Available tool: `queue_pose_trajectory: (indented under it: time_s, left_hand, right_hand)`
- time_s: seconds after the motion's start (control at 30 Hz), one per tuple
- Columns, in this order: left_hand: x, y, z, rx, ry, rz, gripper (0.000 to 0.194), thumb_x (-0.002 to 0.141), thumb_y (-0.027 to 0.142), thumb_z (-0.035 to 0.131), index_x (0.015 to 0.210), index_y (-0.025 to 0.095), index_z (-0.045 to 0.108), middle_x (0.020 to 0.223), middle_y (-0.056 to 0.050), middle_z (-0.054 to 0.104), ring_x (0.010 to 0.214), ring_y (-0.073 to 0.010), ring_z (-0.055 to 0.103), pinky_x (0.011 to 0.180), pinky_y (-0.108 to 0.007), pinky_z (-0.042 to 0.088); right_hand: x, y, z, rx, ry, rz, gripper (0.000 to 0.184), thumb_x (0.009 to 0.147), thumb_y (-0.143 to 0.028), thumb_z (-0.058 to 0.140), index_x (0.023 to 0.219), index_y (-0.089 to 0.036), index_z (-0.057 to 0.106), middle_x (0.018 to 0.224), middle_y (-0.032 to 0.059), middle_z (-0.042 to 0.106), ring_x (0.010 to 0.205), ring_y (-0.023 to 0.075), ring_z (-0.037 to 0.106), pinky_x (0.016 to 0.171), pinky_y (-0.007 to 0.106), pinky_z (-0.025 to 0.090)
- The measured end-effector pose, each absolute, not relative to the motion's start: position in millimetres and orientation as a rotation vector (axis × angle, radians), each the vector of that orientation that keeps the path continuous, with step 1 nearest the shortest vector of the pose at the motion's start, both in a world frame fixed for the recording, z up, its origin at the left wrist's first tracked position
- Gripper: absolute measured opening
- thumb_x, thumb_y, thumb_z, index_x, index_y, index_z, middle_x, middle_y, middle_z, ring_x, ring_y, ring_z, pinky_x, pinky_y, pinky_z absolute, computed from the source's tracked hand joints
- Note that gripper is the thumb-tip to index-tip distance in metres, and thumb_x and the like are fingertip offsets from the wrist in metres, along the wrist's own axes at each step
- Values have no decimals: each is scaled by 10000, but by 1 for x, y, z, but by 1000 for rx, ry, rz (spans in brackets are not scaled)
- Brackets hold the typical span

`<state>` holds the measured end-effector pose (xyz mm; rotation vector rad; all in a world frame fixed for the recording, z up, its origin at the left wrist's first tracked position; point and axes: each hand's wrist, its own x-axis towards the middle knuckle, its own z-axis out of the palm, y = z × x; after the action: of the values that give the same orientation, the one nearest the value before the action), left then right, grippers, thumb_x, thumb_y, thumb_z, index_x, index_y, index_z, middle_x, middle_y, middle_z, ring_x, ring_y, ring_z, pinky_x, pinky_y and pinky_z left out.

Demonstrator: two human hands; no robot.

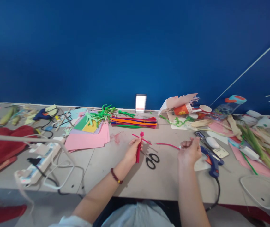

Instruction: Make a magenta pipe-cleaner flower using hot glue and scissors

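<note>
My left hand (134, 150) is closed around a small bundle of magenta pipe cleaners (138, 153), held upright with a curled knob at the top. Just below that knob, another pink pipe cleaner (146, 141) crosses the bundle at a slant. My right hand (189, 151) is curled into a loose fist, and a single pink pipe cleaner (168, 144) stretches leftward from its fingers. Black-handled scissors (152, 160) lie on the table beside my left hand, their blades partly hidden by it. Beyond both hands sits a stack of colored pipe cleaners (134, 121).
A blue glue gun (212, 162) lies beside my right hand, near a phone (199, 135). Pink paper sheets (87, 138) and green twisted pipe cleaners (101, 113) are at back left. A power strip (43, 162) with cables stands left. Paper cups (184, 109) and corn husks (258, 142) occupy the right.
</note>
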<state>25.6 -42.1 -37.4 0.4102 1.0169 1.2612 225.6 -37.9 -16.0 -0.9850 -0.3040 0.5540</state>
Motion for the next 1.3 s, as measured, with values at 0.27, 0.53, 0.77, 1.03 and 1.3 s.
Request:
queue_pose_trajectory:
  time_s: [0.27,0.53,0.77,1.03,1.3]
  left_hand:
    - [25,-49,-28,975,1075,1419,181,668,329,725,710,158,680,691,-22,625,636,-122,549,611,-231,427]
    - [22,-62,-20,1466,1083,1421,165,758,229,640,904,230,718,881,-77,644,850,-194,574,780,-290,454]
    - [22,-65,-18,1469,1052,1384,198,739,239,653,926,251,719,904,-82,647,862,-211,577,817,-314,458]
    - [24,-65,-16,1529,1130,1415,148,722,221,668,853,251,730,863,-81,660,845,-211,573,839,-323,439]
    - [28,-64,-16,1387,1100,1389,51,699,241,684,736,225,714,785,-64,623,773,-195,556,742,-287,444]
  right_hand:
    - [237,-44,-4,-1293,-836,462,294,692,-467,671,750,-180,639,741,29,645,635,132,567,579,270,455]
    - [195,-52,-2,-1127,-1249,1086,317,742,-404,657,1004,-227,666,997,68,659,822,173,603,709,304,503]
    - [183,-55,-15,-1033,-1253,1197,211,689,-321,724,864,-208,693,884,50,672,775,170,596,735,306,496]
    - [180,-54,-22,-1053,-1176,1173,194,654,-334,749,765,-197,669,760,23,659,672,145,584,670,282,494]
    - [175,-56,-23,-1049,-1089,1203,237,652,-380,740,755,-187,647,691,17,648,608,136,567,612,276,490]
